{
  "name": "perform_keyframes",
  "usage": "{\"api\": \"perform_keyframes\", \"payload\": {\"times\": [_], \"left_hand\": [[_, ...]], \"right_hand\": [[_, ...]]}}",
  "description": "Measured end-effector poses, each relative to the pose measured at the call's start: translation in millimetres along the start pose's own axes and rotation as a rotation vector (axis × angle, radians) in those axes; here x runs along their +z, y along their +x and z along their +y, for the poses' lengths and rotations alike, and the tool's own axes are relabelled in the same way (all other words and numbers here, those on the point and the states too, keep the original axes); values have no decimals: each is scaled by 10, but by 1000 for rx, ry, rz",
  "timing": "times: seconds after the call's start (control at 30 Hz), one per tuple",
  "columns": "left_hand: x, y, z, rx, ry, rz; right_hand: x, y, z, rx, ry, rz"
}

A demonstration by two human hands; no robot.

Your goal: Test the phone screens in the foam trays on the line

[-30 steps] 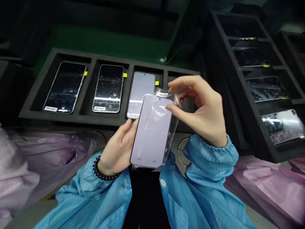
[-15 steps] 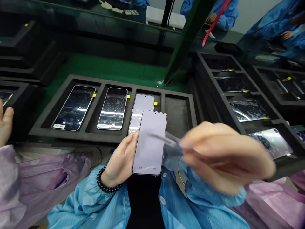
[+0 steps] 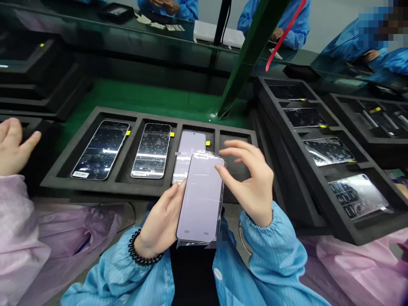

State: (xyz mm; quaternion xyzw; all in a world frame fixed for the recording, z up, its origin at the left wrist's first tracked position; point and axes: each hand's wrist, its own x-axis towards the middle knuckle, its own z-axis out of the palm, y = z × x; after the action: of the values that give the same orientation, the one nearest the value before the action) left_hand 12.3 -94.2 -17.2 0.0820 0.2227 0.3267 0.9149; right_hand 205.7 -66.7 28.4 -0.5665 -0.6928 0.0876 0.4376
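Note:
My left hand point(image 3: 164, 219) is wrapped round the left side of a smartphone point(image 3: 200, 199) with a lit, pale lilac screen. A clear film point(image 3: 220, 208) with a small white barcode label at the top lies over the screen and sticks out past the right and bottom edges. My right hand point(image 3: 250, 178) is beside the phone's upper right corner, fingers spread and curved, the thumb tip close to the edge; whether it touches is unclear. Behind, a black foam tray point(image 3: 95, 187) holds two dark-screened phones and a lit phone point(image 3: 186, 151), partly hidden by the held one.
At the right stands a stack of black trays point(image 3: 306, 170) with several phones. More black trays point(image 3: 35, 80) are stacked at the left, near a co-worker's hand point(image 3: 14, 146). A slanted green post point(image 3: 239, 72) rises behind the tray. People in blue smocks sit across.
The clear film, blurred in my right hand before, now lies on the phone's screen. My right hand has moved in and its fingers have opened. The co-worker's hand at the left has shifted inward.

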Motion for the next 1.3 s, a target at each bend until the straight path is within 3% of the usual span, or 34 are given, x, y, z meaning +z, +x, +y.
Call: {"api": "perform_keyframes", "payload": {"times": [0.07,0.17,0.33,0.4,0.47,0.6,0.7,0.87,0.93,1.1,1.3], "left_hand": [[41,-12,14,14,1,-4],[187,73,33,100,52,-5],[570,611,-10,185,239,-193],[666,822,-51,169,294,-200],[678,920,-67,233,398,-126],[447,739,88,571,811,37],[180,490,294,751,1117,147],[-73,342,421,893,1421,338],[-94,355,395,901,1470,366],[-92,365,368,927,1499,385],[-104,342,396,926,1456,370]], "right_hand": [[-67,-79,2,2,-45,90],[-180,-224,55,133,55,116],[-341,-358,135,224,25,275],[-384,-378,137,222,10,302],[-419,-398,145,223,5,287],[-472,-346,229,241,-30,163],[-431,-92,303,151,-126,-36],[-36,550,289,44,-432,-523],[184,729,262,42,-581,-628],[550,892,320,51,-626,-667],[578,956,447,72,-546,-684]]}}
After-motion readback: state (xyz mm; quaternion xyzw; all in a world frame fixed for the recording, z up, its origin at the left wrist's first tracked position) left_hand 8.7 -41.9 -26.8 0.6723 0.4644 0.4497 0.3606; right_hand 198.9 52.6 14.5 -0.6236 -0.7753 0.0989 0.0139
